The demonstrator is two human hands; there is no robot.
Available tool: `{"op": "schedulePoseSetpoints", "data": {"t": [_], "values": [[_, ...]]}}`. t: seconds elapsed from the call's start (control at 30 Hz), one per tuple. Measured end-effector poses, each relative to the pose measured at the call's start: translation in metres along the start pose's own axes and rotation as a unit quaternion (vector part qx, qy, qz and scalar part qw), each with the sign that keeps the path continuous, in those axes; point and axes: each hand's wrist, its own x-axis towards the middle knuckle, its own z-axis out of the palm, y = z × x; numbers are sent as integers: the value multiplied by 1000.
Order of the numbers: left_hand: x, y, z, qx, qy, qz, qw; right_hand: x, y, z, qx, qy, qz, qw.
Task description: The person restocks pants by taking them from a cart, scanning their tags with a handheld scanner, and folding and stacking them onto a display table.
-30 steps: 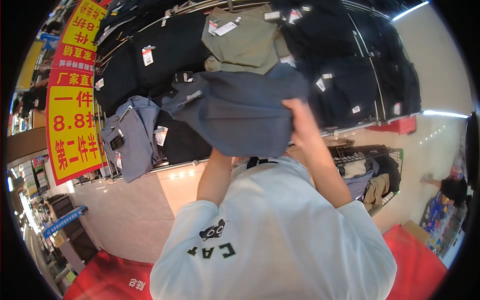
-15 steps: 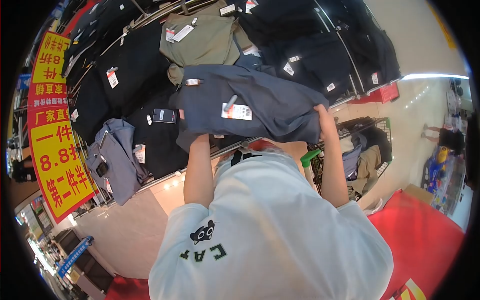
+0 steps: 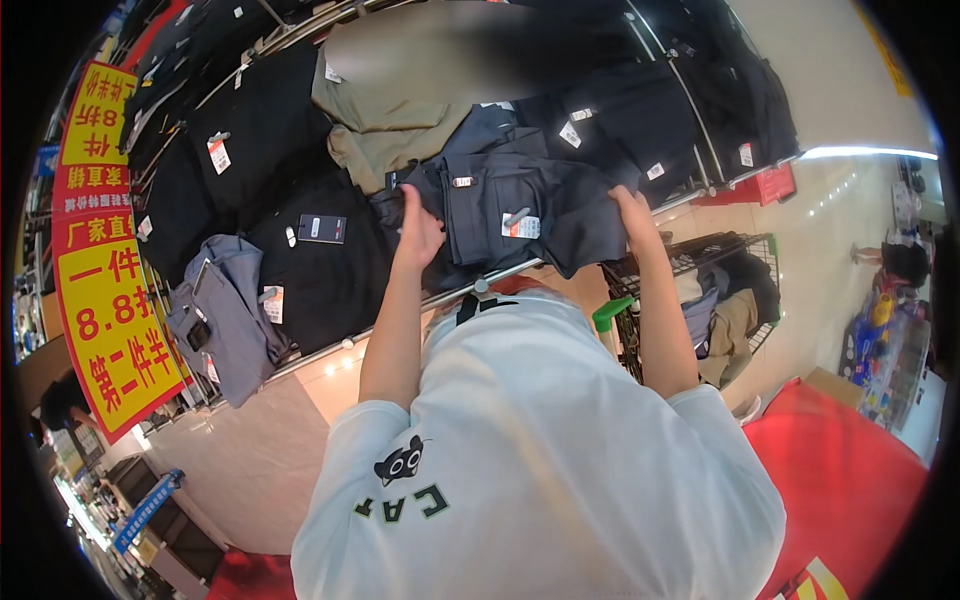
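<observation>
Folded dark grey trousers [image 3: 490, 215] with a white price tag [image 3: 521, 226] lie at the front edge of the display rack. My left hand [image 3: 420, 235] is at their left side against dark fabric, one digit stretched upward and the others partly hidden. At the right end, my right hand [image 3: 635, 222] grips the cloth, its thumb on top and its fingers mostly hidden. Just behind the grey pair, khaki trousers [image 3: 385, 125] are spread over the rack, partly covered by a blurred patch.
Black trousers [image 3: 265, 130] with tags cover the rack around my hands. A bluish-grey pair [image 3: 225, 320] hangs over the front left. To the right stands a shopping cart [image 3: 765, 325] with clothes inside and a green handle [image 3: 612, 313]. A yellow and red sign [image 3: 110, 320] is at far left.
The grey trousers have come down and now look more compactly folded. My left hand has come out from beneath them and moved up and right. My right hand stays at their right end.
</observation>
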Motion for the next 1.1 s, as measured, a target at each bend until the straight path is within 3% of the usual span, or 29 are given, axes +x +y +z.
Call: {"op": "schedulePoseSetpoints", "data": {"t": [0.03, 0.07, 0.1, 0.2, 0.33, 0.4, 0.43, 0.5, 0.57, 0.63, 0.7, 0.73, 0.77, 0.83, 0.9, 0.93, 0.97, 1.03, 1.1], "values": [[7, -6, -6, 90, 62, -16, 994, -5, -4, 1, 24, 3, 18, 1000], [-1, -7, 18, 167, 15, 106, 980, -11, -7, 4, 48, 6, 37, 998], [1, -10, 27, 167, 14, 105, 980, -13, -6, 7, 48, 7, 37, 998], [18, -18, 36, 385, 161, 173, 892, -28, -13, 18, 89, -27, 31, 995], [31, -23, 32, 420, 203, 181, 865, -28, -4, 28, 104, -65, 1, 992], [18, -10, 34, 411, 190, 272, 849, -34, -12, 15, 103, -62, -11, 993], [8, 10, 25, 317, 130, 288, 894, -37, -13, 7, 102, -59, -22, 993], [0, 33, 10, 301, 141, 287, 899, -19, 5, -7, 99, -17, -6, 995], [7, 55, -13, 364, 161, 233, 887, 7, 31, -16, -25, -32, 7, 999], [22, 70, -26, 456, 225, 210, 835, 14, 40, -7, -61, -21, -22, 998], [23, 81, -17, 463, 214, 216, 833, 21, 39, 2, -57, -43, -87, 994], [23, 83, -15, 503, 227, 247, 796, 38, 51, 0, -133, -39, -143, 980], [26, 84, -12, 543, 234, 277, 757, 41, 53, 1, -130, -28, -136, 982], [24, 82, -8, 640, 340, 195, 661, 32, 59, 5, -349, 133, -222, 901], [0, 73, 11, 686, 371, 239, 578, 5, 57, -14, -286, 115, -217, 926], [-3, 64, -4, 672, 357, 293, 579, -30, 36, -26, -195, 110, -182, 957], [-8, 54, -20, 653, 346, 346, 578, -51, 40, -48, -168, 135, -226, 950], [-57, 26, 24, 460, 219, 226, 830, -79, 72, -103, -166, 235, -198, 937], [-77, 0, 49, 327, 95, 28, 940, -111, 118, -156, -213, 322, -88, 918]]}}
